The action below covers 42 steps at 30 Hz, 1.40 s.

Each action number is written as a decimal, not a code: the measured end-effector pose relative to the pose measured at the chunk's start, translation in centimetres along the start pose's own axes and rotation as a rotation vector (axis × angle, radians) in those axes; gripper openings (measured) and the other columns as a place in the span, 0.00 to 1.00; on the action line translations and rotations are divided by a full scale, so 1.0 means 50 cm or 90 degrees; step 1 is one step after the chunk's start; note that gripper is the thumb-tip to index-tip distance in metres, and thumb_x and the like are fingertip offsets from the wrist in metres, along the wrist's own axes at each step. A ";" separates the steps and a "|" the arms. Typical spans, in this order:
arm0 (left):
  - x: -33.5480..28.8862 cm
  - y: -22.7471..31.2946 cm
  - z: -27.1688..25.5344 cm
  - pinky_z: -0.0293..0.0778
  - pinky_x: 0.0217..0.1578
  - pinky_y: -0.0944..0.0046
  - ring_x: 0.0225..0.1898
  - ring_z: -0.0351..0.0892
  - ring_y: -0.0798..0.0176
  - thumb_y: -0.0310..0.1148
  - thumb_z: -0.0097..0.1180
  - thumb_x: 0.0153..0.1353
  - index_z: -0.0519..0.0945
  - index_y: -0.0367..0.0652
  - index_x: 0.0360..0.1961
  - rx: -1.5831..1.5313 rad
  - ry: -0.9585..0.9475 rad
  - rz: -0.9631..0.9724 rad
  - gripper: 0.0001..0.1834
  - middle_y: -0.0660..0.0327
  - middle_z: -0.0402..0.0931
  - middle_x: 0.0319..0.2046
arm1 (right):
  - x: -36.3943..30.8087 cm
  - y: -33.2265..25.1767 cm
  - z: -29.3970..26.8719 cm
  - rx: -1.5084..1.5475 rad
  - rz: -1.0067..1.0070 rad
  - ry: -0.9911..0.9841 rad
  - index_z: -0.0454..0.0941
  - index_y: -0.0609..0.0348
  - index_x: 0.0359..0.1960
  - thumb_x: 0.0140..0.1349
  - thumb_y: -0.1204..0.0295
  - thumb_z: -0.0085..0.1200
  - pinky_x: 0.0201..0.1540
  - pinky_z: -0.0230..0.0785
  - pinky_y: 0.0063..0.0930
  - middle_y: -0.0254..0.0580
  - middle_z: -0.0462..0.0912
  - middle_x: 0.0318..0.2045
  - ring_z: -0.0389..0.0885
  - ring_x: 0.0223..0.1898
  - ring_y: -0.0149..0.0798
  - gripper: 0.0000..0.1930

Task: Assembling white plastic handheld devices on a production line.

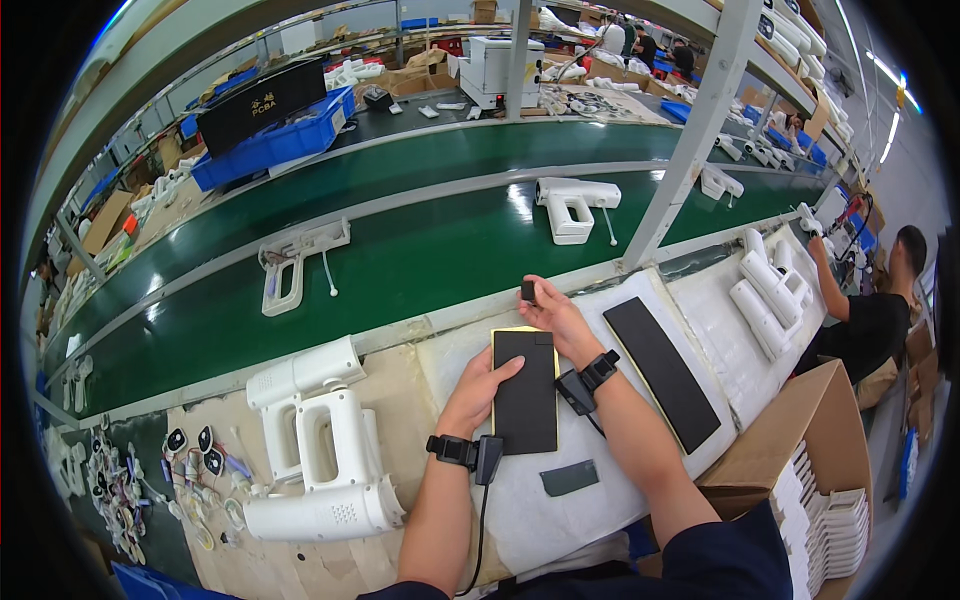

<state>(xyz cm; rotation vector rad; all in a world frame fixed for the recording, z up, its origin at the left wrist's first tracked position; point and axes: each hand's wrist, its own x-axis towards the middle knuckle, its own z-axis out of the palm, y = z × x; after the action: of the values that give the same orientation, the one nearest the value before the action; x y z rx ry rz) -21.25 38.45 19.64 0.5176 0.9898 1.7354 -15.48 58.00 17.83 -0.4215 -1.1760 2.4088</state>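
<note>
My left hand (pixel 470 393) grips a black foam sheet (pixel 525 410) with a yellow backing by its left side, the thumb flat on top. Between the fingertips of my right hand (pixel 553 312) is a small black foam piece (pixel 528 290), held just above the sheet's far edge. To the right, a longer black foam strip (pixel 662 375) lies on the white table covering (pixel 540 520). Near the sheet's lower end is a small dark grey-green rectangle (pixel 569 478). Each wrist wears a black strap with a small box on it.
White handled plastic housings (pixel 325 455) lie at left, beside wired parts (pixel 205 465). Beyond the table runs a green conveyor (pixel 420 270) carrying similar housings. A metal post (pixel 690 140) rises at its near edge. A cardboard box (pixel 790 440) and a co-worker (pixel 870 310) are at right.
</note>
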 end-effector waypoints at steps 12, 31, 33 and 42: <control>0.002 -0.004 -0.017 0.72 0.50 0.66 0.48 0.76 0.67 0.29 0.55 0.65 0.72 0.36 0.56 -0.027 -0.044 -0.014 0.19 0.60 0.76 0.49 | -0.008 -0.006 0.012 -0.032 -0.023 -0.006 0.66 0.59 0.62 0.69 0.71 0.49 0.56 0.72 0.23 0.45 0.76 0.50 0.78 0.47 0.34 0.21; 0.009 0.010 -0.007 0.74 0.44 0.64 0.42 0.76 0.66 0.26 0.50 0.65 0.73 0.36 0.53 -0.241 0.071 -0.008 0.15 0.59 0.78 0.43 | 0.347 -0.104 0.507 -1.018 -0.401 -0.552 0.77 0.66 0.49 0.61 0.75 0.57 0.50 0.72 0.31 0.48 0.79 0.41 0.80 0.46 0.40 0.15; 0.005 -0.010 -0.029 0.74 0.43 0.64 0.41 0.76 0.67 0.27 0.51 0.65 0.73 0.36 0.52 -0.211 0.110 0.013 0.15 0.60 0.78 0.41 | 0.443 -0.001 0.562 -1.059 -0.356 -0.552 0.78 0.65 0.47 0.60 0.74 0.58 0.49 0.72 0.30 0.49 0.81 0.39 0.81 0.45 0.41 0.14; 0.017 -0.031 -0.022 0.70 0.48 0.65 0.44 0.73 0.69 0.30 0.50 0.67 0.73 0.37 0.52 -0.207 0.075 0.008 0.14 0.62 0.77 0.43 | 0.645 0.184 0.572 -1.076 -0.414 -0.512 0.82 0.63 0.42 0.57 0.74 0.59 0.45 0.73 0.38 0.51 0.81 0.37 0.80 0.40 0.51 0.11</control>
<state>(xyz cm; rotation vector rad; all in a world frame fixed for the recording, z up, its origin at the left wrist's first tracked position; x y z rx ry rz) -21.50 39.03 17.66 0.2142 0.7636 1.9086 -58.20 49.80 24.80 0.5193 -2.8476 0.4916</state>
